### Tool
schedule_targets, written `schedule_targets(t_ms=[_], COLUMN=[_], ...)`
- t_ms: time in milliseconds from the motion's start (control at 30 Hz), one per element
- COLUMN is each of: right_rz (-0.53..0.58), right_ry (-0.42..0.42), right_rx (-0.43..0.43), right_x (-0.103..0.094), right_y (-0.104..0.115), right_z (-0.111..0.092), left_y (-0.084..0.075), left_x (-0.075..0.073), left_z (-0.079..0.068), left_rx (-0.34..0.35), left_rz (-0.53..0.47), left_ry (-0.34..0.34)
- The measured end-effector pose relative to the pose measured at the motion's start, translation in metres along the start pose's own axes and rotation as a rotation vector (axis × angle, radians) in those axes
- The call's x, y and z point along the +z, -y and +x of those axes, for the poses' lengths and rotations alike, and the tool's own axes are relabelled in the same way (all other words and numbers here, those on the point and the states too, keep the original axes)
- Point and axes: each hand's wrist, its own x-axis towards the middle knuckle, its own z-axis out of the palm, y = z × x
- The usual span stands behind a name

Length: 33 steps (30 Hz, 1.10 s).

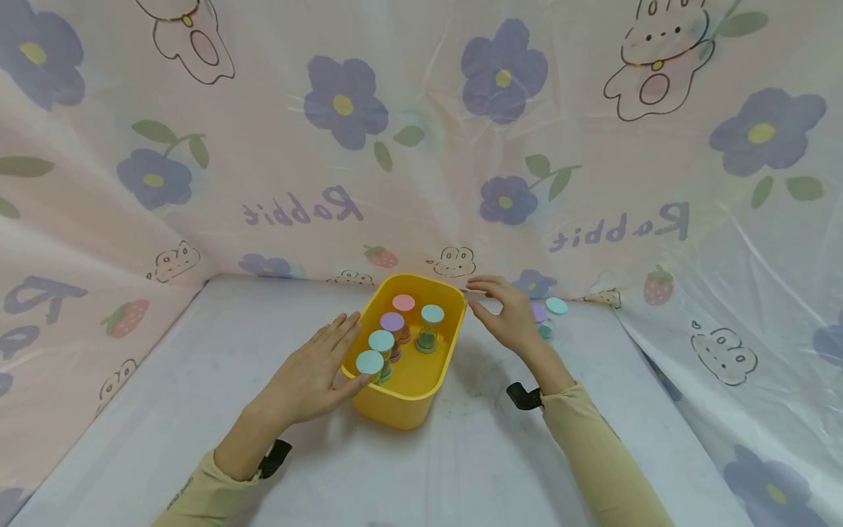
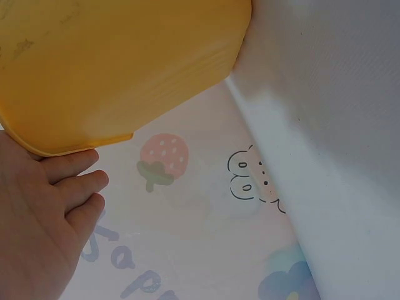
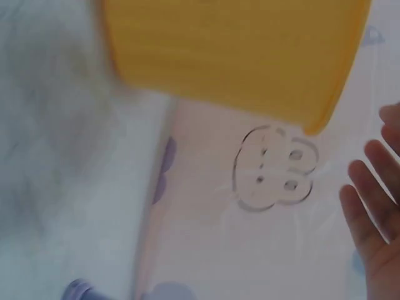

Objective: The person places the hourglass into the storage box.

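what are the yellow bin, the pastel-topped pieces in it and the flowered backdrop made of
Yellow bin: probably moulded plastic, satin; smooth walls, rounded corners. Pastel-topped pieces: matte, evenly coloured tops, perhaps plastic; see-through middles could be glass or clear plastic. Flowered backdrop: likely thin plastic sheeting, glossy, given its creases and glare.

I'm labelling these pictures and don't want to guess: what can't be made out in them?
Head view: part of the purple-lidded jar outside the box, hidden by the right hand.
Head view: most of the body of the nearest blue-lidded jar, covered by its own top.
Left wrist view: the box's contents, hidden by its wall.
Right wrist view: a blurred purple thing, cut off by the bottom edge.
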Motion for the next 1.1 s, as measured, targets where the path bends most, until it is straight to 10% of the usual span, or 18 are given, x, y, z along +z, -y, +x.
schedule_targets(t_ms=[467, 1100], right_rz=[-0.043, -0.203], right_ry=[-0.215, -0.242], right_rx=[0.126, 0.330], right_x=[-0.032, -0.076], right_y=[-0.041, -0.091], right_z=[-0.037, -0.076], left_y=[0.000, 0.000], left_x=[0.000, 0.000], left_z=[0.000, 0.002], left_rx=[-0.005, 0.001], left_rz=[0.000, 0.005], left_ry=[0.000, 0.000])
